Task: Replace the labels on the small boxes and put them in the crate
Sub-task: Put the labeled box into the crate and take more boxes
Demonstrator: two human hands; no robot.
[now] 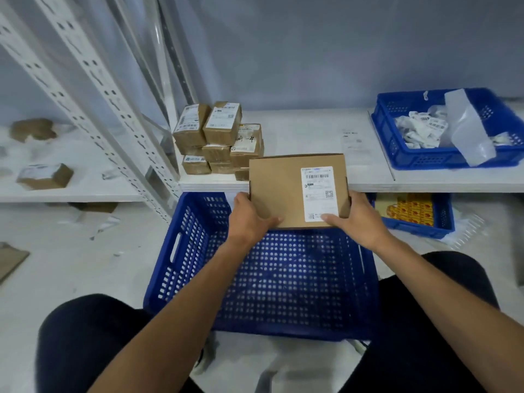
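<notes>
**A:** Where is the box at this moment?

**B:** The flat brown cardboard box [276,191] is held in the air over the far end of the deep blue perforated plastic crate [192,242], just in front of the white shelf [312,129]. Its long axis runs left to right, with the broad face up.

**A:** And the hands?

**B:** One is on each side. The left hand [249,219] grips the near left corner with the thumb curled onto the top. The right hand [358,219] grips the right side, its thumb pressed on the near edge of the white printed label [319,194]. The fingers underneath are hidden.

**A:** Which hand is nearer the drop?

**B:** Neither, since they sit level. The crate's holed floor lies below the box and nearer the person, so the move looks like a plain lowering with the box kept flat.

**A:** How will it handle?

**B:** The box is stiff, matt card and probably light. The label is smooth paper on its right half. The crate is hard moulded plastic with a handle slot in its left wall.

**A:** Is there more to do?

**B:** Likely. A stack of small brown taped boxes [218,140] sits far left on the shelf, and a shallow blue plastic tray [419,161] of crumpled white paper scraps sits far right.
</notes>
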